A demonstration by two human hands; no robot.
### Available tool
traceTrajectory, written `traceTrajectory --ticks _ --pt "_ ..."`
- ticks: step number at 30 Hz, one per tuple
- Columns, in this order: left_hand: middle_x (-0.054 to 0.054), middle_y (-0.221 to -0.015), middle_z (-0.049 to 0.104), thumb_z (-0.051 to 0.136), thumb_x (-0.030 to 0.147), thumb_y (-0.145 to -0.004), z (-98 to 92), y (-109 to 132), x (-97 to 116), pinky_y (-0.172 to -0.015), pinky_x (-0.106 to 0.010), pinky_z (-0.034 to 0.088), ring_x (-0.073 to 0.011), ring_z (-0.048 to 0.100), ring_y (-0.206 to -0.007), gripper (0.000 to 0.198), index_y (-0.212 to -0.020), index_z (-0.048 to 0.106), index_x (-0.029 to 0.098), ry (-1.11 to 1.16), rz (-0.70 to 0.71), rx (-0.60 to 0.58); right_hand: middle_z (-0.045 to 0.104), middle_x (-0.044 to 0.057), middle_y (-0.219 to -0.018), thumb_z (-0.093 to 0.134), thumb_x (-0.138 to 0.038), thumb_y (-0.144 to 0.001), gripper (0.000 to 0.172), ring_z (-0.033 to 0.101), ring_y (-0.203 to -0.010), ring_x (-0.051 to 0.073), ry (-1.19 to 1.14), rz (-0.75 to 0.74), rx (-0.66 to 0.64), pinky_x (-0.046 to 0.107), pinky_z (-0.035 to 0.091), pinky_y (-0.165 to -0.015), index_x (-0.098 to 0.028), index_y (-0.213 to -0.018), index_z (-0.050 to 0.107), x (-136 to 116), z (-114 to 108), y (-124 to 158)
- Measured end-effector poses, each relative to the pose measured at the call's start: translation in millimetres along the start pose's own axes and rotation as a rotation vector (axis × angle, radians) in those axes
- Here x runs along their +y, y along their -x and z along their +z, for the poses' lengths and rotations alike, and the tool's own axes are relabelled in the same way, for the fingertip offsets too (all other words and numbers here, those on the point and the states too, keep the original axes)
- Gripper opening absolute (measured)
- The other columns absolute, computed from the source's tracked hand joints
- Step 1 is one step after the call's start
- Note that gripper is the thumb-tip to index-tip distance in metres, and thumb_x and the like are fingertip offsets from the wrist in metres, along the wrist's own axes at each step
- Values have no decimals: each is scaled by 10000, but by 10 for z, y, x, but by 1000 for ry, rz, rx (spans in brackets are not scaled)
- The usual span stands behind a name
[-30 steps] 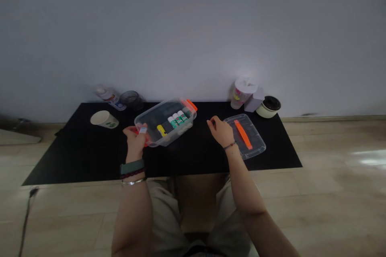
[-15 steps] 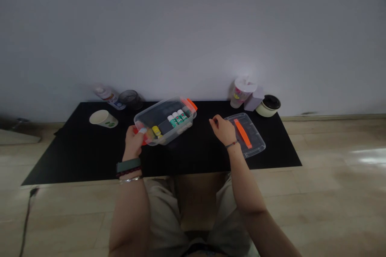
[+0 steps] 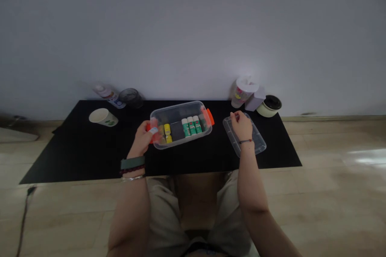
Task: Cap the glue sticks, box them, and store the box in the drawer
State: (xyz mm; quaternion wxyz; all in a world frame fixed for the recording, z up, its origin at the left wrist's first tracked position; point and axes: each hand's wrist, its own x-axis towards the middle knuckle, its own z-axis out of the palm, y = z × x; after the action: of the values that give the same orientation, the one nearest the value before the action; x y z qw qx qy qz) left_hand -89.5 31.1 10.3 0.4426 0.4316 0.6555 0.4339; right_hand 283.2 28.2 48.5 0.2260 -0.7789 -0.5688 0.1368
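Left hand (image 3: 141,138) closed on orange handle (image 3: 148,127) of clear box (image 3: 181,124); box flat on black mat (image 3: 75,156), uncovered. Right hand (image 3: 243,126) curled on lid (image 3: 256,144), grip unclear. Apparently lid-off stage; fitting would call for squaring lid over box.

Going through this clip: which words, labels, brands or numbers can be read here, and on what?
Nothing can be read for certain.
Glue sticks in the clear plastic box: labels too small to read.
Plastic bottle: label too blurred.
Paper cup: green print, no legible words.
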Motion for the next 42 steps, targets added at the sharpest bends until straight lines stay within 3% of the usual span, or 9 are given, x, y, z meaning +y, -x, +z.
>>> traceTrajectory --ticks 10,19,25,30,33,37,42 --pt "-2 -834 593 720 389 -562 364 75 51 -597 -333 564 -193 637 -737 474 -949 528 194 76 -56 -181 729 97 -1005 542 -432 -923 288 677 -929 247 91 233 -122 319 468 -747 -216 -1049 684 448 -97 -154" --pt "31 -793 585 754 414 -604 416 7 -34 -604 -311 540 -134 571 -630 472 -958 529 198 30 -18 -264 666 157 -1228 708 -346 -828 382 665 -1099 254 257 326 -290 333 513 -859 -194 -1177 679 826 168 -309" --pt "-17 -909 634 752 508 -629 405 -18 -114 -678 -328 549 -184 629 -789 531 -1000 547 189 93 26 -256 653 205 -1221 685 -360 -853 456 669 -1096 271 351 326 -349 342 520 -837 -135 -1243 608 840 329 -306" --pt "-16 -861 630 748 561 -629 408 -4 -104 -679 -330 528 -181 609 -747 549 -988 560 192 81 44 -240 631 241 -1243 678 -358 -856 505 623 -1177 295 385 289 -328 367 493 -909 -78 -1262 568 719 355 -238" --pt "-17 -852 630 753 557 -623 415 -14 -95 -684 -328 517 -183 605 -746 540 -972 564 190 65 48 -232 641 220 -1234 693 -353 -835 461 605 -1194 304 425 229 -307 371 479 -916 -111 -1214 594 726 195 -173" --pt "-9 -844 627 735 531 -635 435 -30 -63 -704 -318 501 -181 601 -761 495 -947 569 184 49 75 -227 694 165 -1084 673 -359 -808 352 653 -1035 288 433 119 -216 352 488 -812 -156 -1094 633 818 -300 -109" --pt "1 -822 612 727 517 -639 460 -44 -16 -691 -310 493 -180 600 -758 478 -935 553 184 67 83 -247 693 87 -991 632 -257 -763 255 629 -919 209 87 -244 -153 306 474 -812 -166 -1002 622 634 -856 -82"
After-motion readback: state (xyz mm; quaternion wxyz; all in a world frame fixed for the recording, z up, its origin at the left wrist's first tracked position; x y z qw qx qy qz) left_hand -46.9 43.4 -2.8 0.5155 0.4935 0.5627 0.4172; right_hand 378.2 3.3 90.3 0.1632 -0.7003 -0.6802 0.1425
